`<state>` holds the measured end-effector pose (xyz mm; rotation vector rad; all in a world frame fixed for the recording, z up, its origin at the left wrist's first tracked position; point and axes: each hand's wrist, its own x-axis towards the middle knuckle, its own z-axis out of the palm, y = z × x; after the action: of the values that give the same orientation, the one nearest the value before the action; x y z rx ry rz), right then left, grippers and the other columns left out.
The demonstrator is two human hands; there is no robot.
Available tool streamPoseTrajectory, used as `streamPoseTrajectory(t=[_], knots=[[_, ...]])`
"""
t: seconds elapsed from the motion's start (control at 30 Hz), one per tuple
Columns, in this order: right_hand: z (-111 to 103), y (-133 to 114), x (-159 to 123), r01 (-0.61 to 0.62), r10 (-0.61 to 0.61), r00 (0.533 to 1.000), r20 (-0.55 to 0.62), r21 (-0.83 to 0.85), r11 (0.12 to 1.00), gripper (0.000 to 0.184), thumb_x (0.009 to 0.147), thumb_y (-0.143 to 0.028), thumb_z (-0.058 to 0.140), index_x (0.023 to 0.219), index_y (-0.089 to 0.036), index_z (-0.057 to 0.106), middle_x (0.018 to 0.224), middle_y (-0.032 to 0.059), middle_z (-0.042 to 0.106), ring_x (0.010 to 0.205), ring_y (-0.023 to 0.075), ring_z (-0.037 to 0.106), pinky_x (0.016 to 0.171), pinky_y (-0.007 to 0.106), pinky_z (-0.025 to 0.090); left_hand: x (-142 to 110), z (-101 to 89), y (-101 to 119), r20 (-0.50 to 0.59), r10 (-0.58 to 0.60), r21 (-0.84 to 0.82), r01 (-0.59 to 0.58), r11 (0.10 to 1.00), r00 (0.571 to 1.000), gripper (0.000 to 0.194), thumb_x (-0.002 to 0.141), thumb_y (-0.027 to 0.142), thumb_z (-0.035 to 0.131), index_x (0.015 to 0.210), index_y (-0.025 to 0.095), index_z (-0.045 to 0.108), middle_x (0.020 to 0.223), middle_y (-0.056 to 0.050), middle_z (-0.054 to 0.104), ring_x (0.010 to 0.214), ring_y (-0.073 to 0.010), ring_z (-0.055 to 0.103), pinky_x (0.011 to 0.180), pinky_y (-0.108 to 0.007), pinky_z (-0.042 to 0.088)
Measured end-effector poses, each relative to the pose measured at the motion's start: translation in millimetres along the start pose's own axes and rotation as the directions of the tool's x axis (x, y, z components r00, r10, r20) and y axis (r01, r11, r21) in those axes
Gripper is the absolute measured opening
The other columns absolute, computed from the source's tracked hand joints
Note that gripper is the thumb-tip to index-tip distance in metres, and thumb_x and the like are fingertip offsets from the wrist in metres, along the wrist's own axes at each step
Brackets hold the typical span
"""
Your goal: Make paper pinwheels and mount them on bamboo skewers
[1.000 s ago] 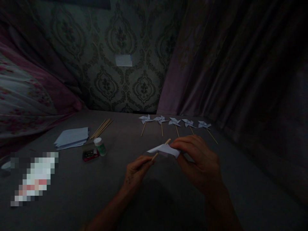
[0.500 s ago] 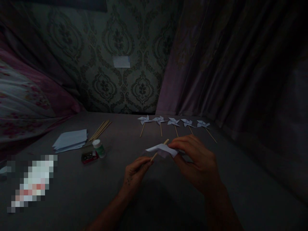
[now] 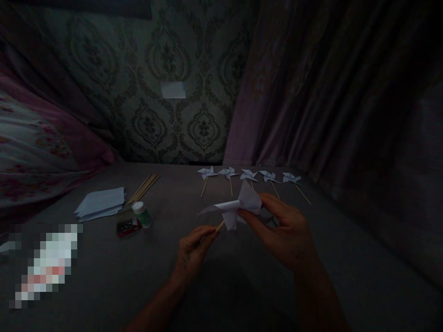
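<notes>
My left hand (image 3: pixel 196 246) is closed round the lower part of a thin wooden stick (image 3: pixel 220 226). At the stick's upper end is a white paper pinwheel (image 3: pixel 230 207), its blades spread and one standing up. My right hand (image 3: pixel 285 228) is at the pinwheel's right side, thumb in front and fingers behind, pinching the paper near its middle. The stick's top is hidden behind the blades. Beyond the hands, several finished-looking pinwheels on sticks (image 3: pixel 249 175) lie in a row on the grey surface (image 3: pixel 166 276).
On the left lie a stack of white paper (image 3: pixel 100 203) and several loose wooden sticks (image 3: pixel 144 188). A small white-capped bottle (image 3: pixel 141 214) stands beside an open box of small metal pieces (image 3: pixel 127 227). A blurred-out item (image 3: pixel 48 265) is at the lower left. Curtains (image 3: pixel 311 115) hang on the right.
The pinwheel has turned, and one blade now stands up in front of the row. My right thumb has shifted onto the paper's front. My left hand has kept its hold on the stick.
</notes>
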<state>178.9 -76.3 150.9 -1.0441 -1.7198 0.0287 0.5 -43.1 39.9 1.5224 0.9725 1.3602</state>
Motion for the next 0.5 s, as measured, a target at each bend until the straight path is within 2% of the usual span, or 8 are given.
streamPoseTrajectory(t=[0.1,0.27,0.37,0.5], knots=[[-0.3,3.3,2.4,-0.042,0.038,0.998,0.043,0.079,0.996,0.007,0.081,-0.021,0.065,0.083,-0.021,0.072,0.081,0.0015,0.069,0.074,0.0151,0.064,0.063,0.026,0.051,0.0,0.2,-2.2,0.008,0.008,0.017,-0.009,1.0,1.0,0.02,0.076,0.038,0.07,0.079,0.019,0.076,0.082,-0.006,0.073,0.078,-0.0188,0.067,0.073,-0.028,0.054],[4.4,22.5,4.1,-0.199,0.188,0.98,0.071,0.211,0.957,0.009,0.078,-0.025,0.067,0.082,-0.021,0.074,0.083,0.0021,0.071,0.076,0.0173,0.065,0.067,0.03,0.053,-0.2,2.0,-3.5,0.011,-0.033,0.033,0.033,0.999,0.999,0.017,0.076,0.035,0.068,0.079,0.02,0.076,0.082,-0.006,0.073,0.078,-0.0184,0.067,0.073,-0.026,0.053],[10.4,39.1,4.3,-0.32,0.302,0.947,0.108,0.306,0.896,0.015,0.075,-0.031,0.07,0.084,-0.02,0.074,0.082,0.0029,0.073,0.077,0.0192,0.066,0.068,0.032,0.054,-0.9,3.7,-4.6,0.025,-0.094,0.028,0.093,0.995,0.995,0.016,0.075,0.033,0.068,0.08,0.02,0.077,0.081,-0.005,0.073,0.078,-0.0185,0.067,0.07,-0.025,0.053],[20.1,62.5,3.6,-0.475,0.443,0.879,0.175,0.397,0.786,0.026,0.068,-0.037,0.074,0.087,-0.019,0.075,0.084,0.0047,0.074,0.076,0.0206,0.068,0.068,0.034,0.055,-1.7,5.1,-7.4,0.049,-0.224,-0.006,0.225,0.974,0.973,0.019,0.072,0.033,0.069,0.082,0.019,0.077,0.084,-0.006,0.074,0.079,-0.02,0.068,0.068,-0.026,0.053]])
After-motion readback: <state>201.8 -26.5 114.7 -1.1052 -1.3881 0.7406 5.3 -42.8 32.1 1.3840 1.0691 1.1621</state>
